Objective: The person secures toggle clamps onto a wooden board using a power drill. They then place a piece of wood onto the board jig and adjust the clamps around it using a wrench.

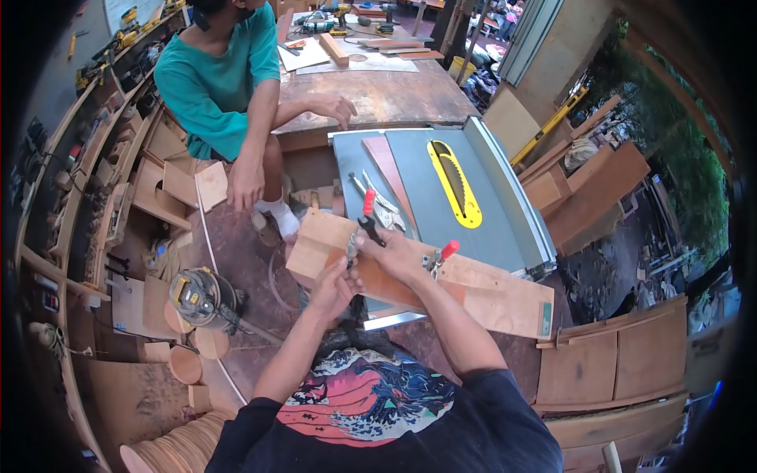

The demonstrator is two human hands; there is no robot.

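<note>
My right hand [397,254] grips a black wrench [368,227] beside a red-handled toggle clamp [369,202]. My left hand [334,288] has its fingers pinched around the lower metal part of that clamp. Both hands are over a wooden jig, whose pale plywood board [505,298] lies across the near side of the table saw [418,181]. Under my hands is a reddish-brown wooden strip [386,282]. A second red-handled toggle clamp [449,250] stands on the jig, right of my right hand. Locking pliers [382,206] rest on the saw table.
A yellow blade insert [455,185] surrounds the saw blade. Past the saw, a workbench [386,91] carries tools and boards. A person in a teal shirt [217,83] sits at the left. A shop vacuum [201,298] stands on the floor; shelves line the left wall.
</note>
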